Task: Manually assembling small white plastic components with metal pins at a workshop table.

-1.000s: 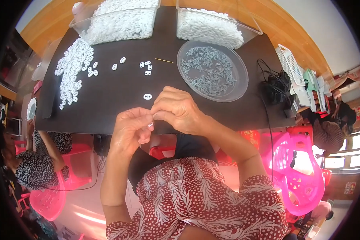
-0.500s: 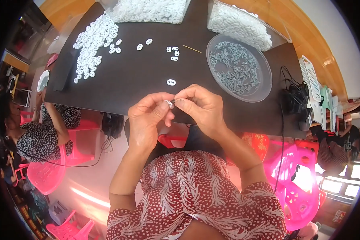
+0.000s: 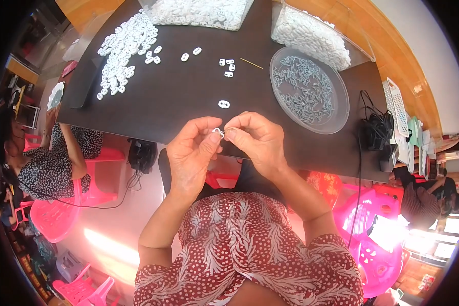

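My left hand point(image 3: 189, 155) pinches a small white plastic piece point(image 3: 217, 130) between thumb and fingers, above the table's near edge. Thumb and forefinger of my right hand point(image 3: 260, 148) are closed at the right side of that piece. Whether they hold some tiny part of their own is hidden. Just beyond my fingertips lies a white oval piece with two holes point(image 3: 224, 104). Farther off sit several small square white pieces point(image 3: 229, 74), with a thin yellowish stick point(image 3: 251, 63) beside them.
A heap of white oval pieces point(image 3: 122, 48) covers the dark table's point(image 3: 163, 97) left side. At right stands a round clear dish point(image 3: 343, 120) of small grey-blue bits. Two clear bins of white pieces point(image 3: 201, 13) point(image 3: 311, 35) are behind. Black cables point(image 3: 376, 122) lie at right; a person point(image 3: 51, 158) sits left.
The white piece has been turned a little in my fingertips, and my hands stay close together. The whole table view has shifted slightly to the right.
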`<state>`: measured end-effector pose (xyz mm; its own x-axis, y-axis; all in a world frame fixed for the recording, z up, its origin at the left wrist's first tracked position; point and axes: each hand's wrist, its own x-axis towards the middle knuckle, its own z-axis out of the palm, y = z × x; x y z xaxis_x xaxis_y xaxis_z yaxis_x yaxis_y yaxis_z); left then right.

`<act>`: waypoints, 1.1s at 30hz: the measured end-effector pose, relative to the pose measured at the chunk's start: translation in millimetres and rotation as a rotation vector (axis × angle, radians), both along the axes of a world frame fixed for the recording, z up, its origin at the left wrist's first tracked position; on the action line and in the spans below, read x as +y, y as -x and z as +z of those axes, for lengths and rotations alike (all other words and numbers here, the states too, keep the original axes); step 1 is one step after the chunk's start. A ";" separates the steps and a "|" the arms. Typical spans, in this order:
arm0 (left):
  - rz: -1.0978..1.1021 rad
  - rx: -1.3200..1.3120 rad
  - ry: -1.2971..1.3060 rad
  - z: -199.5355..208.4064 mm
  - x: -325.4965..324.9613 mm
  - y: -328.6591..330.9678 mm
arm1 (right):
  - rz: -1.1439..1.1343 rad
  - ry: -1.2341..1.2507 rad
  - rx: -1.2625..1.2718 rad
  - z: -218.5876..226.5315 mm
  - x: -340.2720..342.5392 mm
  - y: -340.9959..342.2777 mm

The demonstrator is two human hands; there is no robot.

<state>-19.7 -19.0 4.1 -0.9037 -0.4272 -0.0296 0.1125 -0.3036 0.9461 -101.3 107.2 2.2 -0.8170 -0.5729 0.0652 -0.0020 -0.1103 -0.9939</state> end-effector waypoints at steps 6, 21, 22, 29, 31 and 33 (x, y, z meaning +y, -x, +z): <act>0.004 0.001 0.025 -0.2 0.7 -1.9 | -0.019 -0.067 0.020 2.1 1.1 -0.7; 0.027 0.017 0.111 1.4 2.7 -2.7 | 0.028 -0.096 -0.052 5.7 2.2 -0.9; 0.026 0.033 0.193 0.6 1.8 -3.8 | 0.045 -0.123 -0.025 5.8 2.2 -0.6; 0.066 0.098 0.626 -4.3 -2.5 -1.3 | 0.100 -0.140 0.060 0.1 1.2 2.4; 0.063 0.097 0.611 -5.4 -2.8 -1.3 | 0.108 -0.139 0.049 0.9 0.7 1.5; 0.061 0.098 0.597 -7.4 -3.7 -1.9 | 0.117 -0.136 0.039 0.9 -1.0 0.7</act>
